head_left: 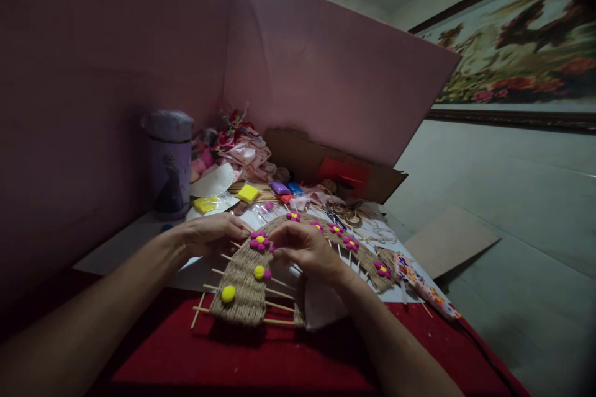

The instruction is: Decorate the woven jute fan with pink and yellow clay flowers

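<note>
A curved frame of thin sticks woven with brown twine point(242, 288) lies across the table's front, its near left end over the red cloth. My left hand point(212, 232) is closed on its upper left edge; some fingertips are hidden behind it. My right hand point(307, 251) is pinched over the weave, a small magenta clay piece point(272, 249) at its fingertips. Beside them sits a magenta clay flower point(259, 240) with a yellow centre. Lower down are a yellow clay disc point(259, 272) with one magenta petal and a bare yellow disc point(228, 294). More such flowers point(351, 243) dot the right side.
A purple lidded container point(171, 164) stands at the back left. Behind the frame lie yellow point(248, 193) and purple point(280, 188) clay packs, scissors point(333, 216) and pink fabric scraps point(246, 158). A floral-patterned tool with a cord point(426, 288) rests at the right edge.
</note>
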The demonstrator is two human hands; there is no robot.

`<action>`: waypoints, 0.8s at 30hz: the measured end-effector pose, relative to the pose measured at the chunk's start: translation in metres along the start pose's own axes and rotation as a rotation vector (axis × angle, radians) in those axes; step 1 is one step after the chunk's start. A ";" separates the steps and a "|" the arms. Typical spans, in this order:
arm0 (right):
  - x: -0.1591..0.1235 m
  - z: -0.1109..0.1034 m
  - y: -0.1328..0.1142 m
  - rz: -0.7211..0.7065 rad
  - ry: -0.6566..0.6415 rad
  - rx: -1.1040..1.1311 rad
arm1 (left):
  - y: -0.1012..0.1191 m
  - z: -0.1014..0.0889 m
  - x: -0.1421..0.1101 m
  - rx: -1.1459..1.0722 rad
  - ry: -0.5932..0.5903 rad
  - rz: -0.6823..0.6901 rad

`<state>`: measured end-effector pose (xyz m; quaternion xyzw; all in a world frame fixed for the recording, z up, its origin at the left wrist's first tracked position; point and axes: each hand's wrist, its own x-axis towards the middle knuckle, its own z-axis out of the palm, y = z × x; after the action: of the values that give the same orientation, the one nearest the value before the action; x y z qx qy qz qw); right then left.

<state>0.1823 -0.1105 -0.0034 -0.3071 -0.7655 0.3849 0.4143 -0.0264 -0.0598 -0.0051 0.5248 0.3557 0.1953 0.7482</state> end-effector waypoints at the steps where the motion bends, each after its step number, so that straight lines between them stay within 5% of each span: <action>1: 0.000 0.000 0.000 -0.003 -0.005 -0.034 | -0.001 -0.001 0.000 0.009 -0.008 0.001; 8: -0.001 -0.001 -0.001 -0.180 -0.061 -0.321 | -0.001 -0.001 0.000 0.038 0.016 0.009; 24: -0.002 0.004 -0.001 -0.257 -0.106 -0.465 | 0.001 0.001 -0.001 0.068 0.059 0.005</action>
<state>0.1800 -0.1143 -0.0043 -0.2735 -0.8867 0.1585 0.3373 -0.0262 -0.0604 -0.0035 0.5447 0.3826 0.2002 0.7189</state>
